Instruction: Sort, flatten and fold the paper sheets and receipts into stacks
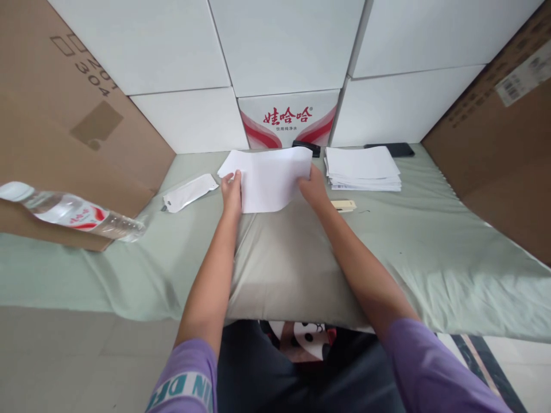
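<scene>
A white sheet of paper (269,178) lies partly folded on a grey pillow (284,269), its near edge curling up. My left hand (231,192) presses on the sheet's left side with fingers closed over the fold. My right hand (313,189) grips the sheet's right edge. A stack of white sheets (362,168) lies just right of my right hand. A small cream-coloured flat tool (343,205) rests on the cloth between that hand and the stack.
A white plastic pouch (189,192) lies to the left. A water bottle (69,213) lies at far left. Brown cardboard boxes (495,132) flank both sides, white boxes (284,46) stand behind. Two dark phones (390,149) lie by the back wall. Green cloth (430,246) covers the surface.
</scene>
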